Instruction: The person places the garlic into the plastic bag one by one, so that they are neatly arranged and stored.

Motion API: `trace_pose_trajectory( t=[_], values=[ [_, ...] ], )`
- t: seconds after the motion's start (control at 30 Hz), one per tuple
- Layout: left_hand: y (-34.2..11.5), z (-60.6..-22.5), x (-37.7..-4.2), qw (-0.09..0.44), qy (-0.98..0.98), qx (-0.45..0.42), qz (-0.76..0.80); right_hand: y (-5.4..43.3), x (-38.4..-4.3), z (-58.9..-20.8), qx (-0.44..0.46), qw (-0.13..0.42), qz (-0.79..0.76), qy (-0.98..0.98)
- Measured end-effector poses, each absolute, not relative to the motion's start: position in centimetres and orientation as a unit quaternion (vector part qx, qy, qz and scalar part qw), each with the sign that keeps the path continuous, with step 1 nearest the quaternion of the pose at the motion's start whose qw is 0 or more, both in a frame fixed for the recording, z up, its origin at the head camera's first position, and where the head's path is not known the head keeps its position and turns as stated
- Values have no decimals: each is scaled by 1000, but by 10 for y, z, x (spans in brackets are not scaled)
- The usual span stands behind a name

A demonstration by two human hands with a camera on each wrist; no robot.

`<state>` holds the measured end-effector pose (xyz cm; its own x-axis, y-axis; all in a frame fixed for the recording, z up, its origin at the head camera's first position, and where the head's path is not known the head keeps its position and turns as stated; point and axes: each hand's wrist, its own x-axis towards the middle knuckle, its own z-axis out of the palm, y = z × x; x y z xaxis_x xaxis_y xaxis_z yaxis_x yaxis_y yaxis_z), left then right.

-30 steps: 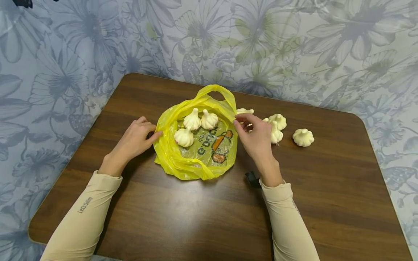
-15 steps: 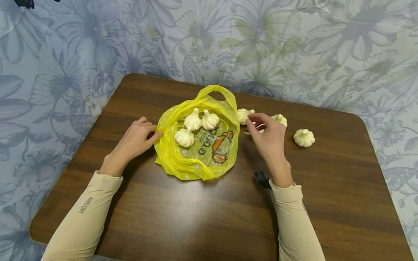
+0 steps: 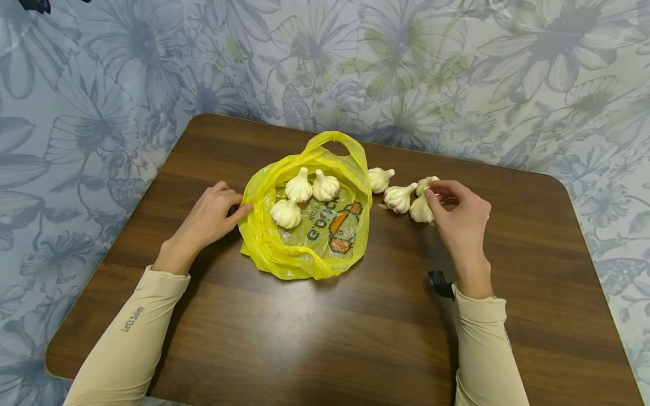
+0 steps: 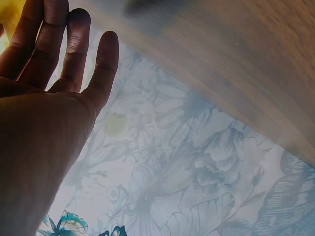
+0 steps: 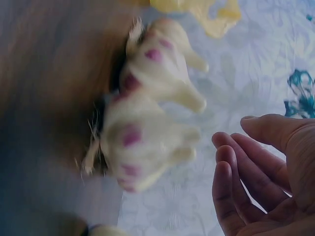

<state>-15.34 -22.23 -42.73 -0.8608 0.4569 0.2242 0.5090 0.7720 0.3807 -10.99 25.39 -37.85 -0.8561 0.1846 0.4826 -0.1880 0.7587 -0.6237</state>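
Note:
A yellow plastic bag (image 3: 304, 265) lies open-mouthed on the table, with three garlic bulbs (image 3: 298, 186) inside. My left hand (image 3: 213, 211) pinches the bag's left rim between thumb and fingers; its other fingers stretch out in the left wrist view. Right of the bag, several more garlic bulbs (image 3: 400, 197) lie in a loose row. Over the right end of this row hovers my right hand (image 3: 459, 217), its fingers loosely bent and holding nothing. In the right wrist view, nearby garlic bulbs (image 5: 145, 137) stand apart from the fingertips. One bulb is mostly hidden behind the right hand.
Everything rests on a brown wooden table (image 3: 284, 338) with rounded corners. A wall with floral paper (image 3: 325, 67) runs along its back edge. A black strap piece (image 3: 440, 283) sticks out at the right wrist.
My right hand has moved from the bag's right rim across the garlic row to its right end, uncovering the nearer bulbs. The left hand and the bag have stayed in place.

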Motion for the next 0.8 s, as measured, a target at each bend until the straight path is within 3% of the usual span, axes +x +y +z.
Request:
trace_pose_trajectory(
  t=[0.8],
  values=[
    [-223,-427,-153,62,-938,-259,-221,304,-105,-381,-126,258,318,-903]
  ],
)
